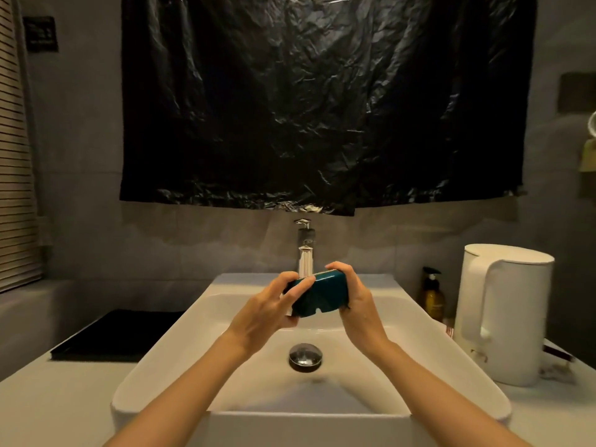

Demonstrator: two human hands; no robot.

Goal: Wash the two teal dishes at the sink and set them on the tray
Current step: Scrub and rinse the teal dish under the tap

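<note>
A teal dish [317, 295] is held over the white sink [167, 359], just under the faucet [304, 250], with its underside turned toward me. My left hand [269, 312] grips its left end, the thumb lying across the teal surface. My right hand [353, 300] grips its right end, fingers curled over the top edge. A stream of water runs from the spout behind the dish. A black tray [119, 333] lies on the counter left of the sink. Only one teal dish is in sight.
The drain plug [305, 356] sits in the middle of the basin. A white kettle [503, 311] and an amber pump bottle [433, 295] stand on the counter to the right. Black plastic sheeting [322, 98] hangs on the wall above the faucet.
</note>
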